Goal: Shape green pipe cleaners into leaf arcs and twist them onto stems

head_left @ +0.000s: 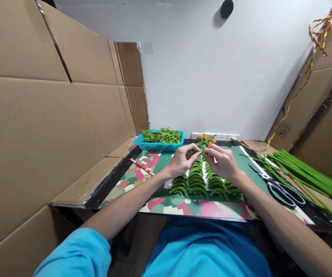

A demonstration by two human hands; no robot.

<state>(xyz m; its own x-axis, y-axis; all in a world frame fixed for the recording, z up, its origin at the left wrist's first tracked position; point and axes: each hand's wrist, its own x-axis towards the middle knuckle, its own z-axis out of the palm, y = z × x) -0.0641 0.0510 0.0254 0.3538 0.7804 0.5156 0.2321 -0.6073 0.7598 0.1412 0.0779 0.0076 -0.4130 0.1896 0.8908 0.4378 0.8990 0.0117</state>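
My left hand [183, 158] and my right hand [223, 161] meet above the far middle of the table. Both have fingertips pinched on a small green fuzzy piece [203, 148], which looks like bent chenille stem; the fingers partly cover it. Below them, curved green fuzzy pieces [197, 181] lie in several neat columns on a white sheet [168, 184]. My right forearm hides part of the rightmost column. Just beyond the fingertips is a bunch of orange flowers with green parts [211, 141].
A blue basket [160, 147] heaped with green pieces stands at the back left. A red and beige stick [142, 167] lies left. Scissors [282, 194] and long green stems [307, 173] lie right. Cardboard walls [96, 111] flank the table; yellow twisted wire [307, 77] hangs right.
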